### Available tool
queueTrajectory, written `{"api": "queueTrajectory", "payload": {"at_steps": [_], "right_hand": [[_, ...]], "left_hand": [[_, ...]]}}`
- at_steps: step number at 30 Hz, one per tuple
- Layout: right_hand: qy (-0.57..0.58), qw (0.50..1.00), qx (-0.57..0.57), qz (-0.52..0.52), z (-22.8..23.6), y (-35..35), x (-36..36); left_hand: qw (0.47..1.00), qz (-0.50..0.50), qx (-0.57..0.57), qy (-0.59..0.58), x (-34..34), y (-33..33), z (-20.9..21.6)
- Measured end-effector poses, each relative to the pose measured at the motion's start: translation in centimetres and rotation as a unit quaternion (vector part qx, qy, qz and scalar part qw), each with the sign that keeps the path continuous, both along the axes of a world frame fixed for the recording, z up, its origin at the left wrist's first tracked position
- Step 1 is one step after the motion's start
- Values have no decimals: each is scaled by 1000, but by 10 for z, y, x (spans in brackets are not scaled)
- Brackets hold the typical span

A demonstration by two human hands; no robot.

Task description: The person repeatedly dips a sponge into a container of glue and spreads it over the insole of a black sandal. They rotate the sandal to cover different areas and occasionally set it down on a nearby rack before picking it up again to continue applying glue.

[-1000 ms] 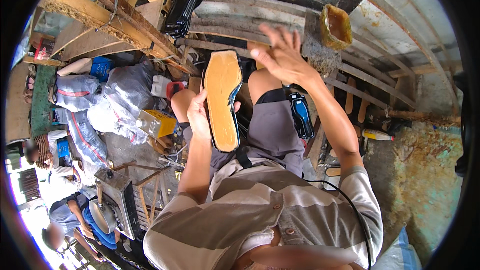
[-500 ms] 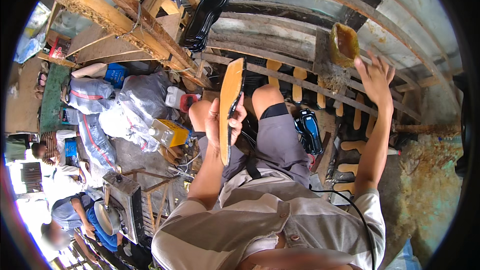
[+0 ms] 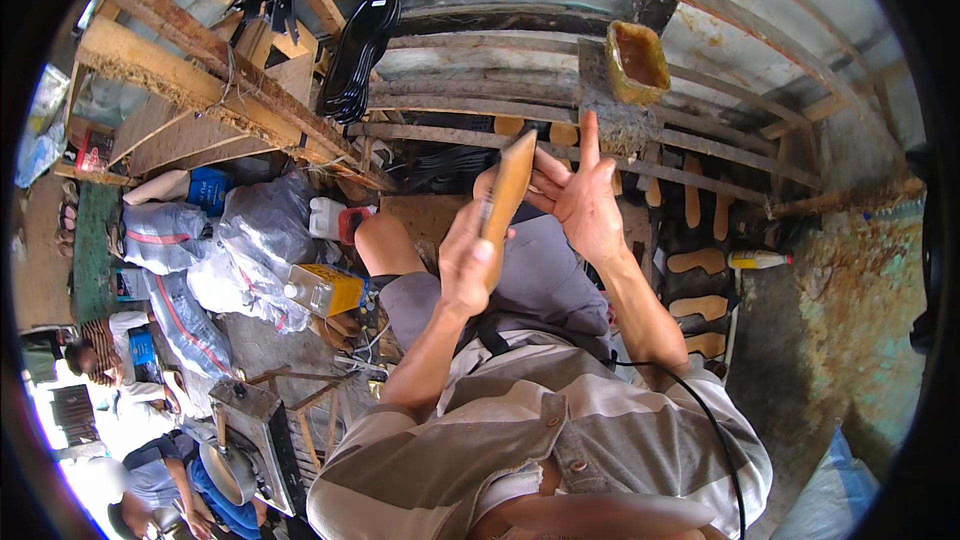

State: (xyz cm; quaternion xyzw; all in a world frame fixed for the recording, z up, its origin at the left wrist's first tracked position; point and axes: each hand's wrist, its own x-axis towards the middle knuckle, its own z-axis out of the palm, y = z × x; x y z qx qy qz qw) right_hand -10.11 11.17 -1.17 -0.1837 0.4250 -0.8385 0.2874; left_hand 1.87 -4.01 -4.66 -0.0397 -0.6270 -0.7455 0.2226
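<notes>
My left hand (image 3: 468, 258) is wrapped round a shoe sole (image 3: 512, 185), tan on its face with a dark edge, held tilted over my lap. Just right of its upper end is my right hand (image 3: 590, 205), palm turned up and index finger stretched out. Nothing shows in its palm; whether its other fingertips touch the sole I cannot tell. Beyond the right hand, a tub (image 3: 638, 65) crusted with yellow-brown residue rests on a grimy board (image 3: 600, 90).
A stack of black soles (image 3: 358, 58) leans on the wooden rack at the back. Tan insoles (image 3: 697, 260) lie at right beside a bottle (image 3: 758, 259) with a red cap. Plastic sacks (image 3: 265, 215) and a yellow can (image 3: 335, 290) stand left. Another person (image 3: 165, 475) sits lower left.
My right hand has come down and left from beside the tub to the sole. The sole has turned in my left hand, showing more edge-on. The view has shifted right.
</notes>
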Motion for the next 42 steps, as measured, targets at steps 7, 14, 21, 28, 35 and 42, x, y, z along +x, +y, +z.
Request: {"api": "queueTrajectory", "payload": {"at_steps": [7, 14, 21, 28, 35, 42], "right_hand": [[67, 976, 108, -178, 2, 41, -20], [246, 941, 182, -142, 8, 64, -8], [270, 938, 176, -125, 8, 67, -8], [231, 941, 205, -136, -4, 71, -17], [232, 886, 346, -205, -2, 82, -23], [192, 879, 396, -184, -5, 77, -31]], "left_hand": [[792, 153, -574, 142, 5, -23, 25], [978, 146, -74, -133, 21, -47, -35], [864, 229, 386, -229, -17, -107, -197], [861, 257, 255, -357, -141, -170, -336], [858, 273, 288, -326, -266, -223, -432], [859, 295, 237, -346, -294, -229, -448]]}}
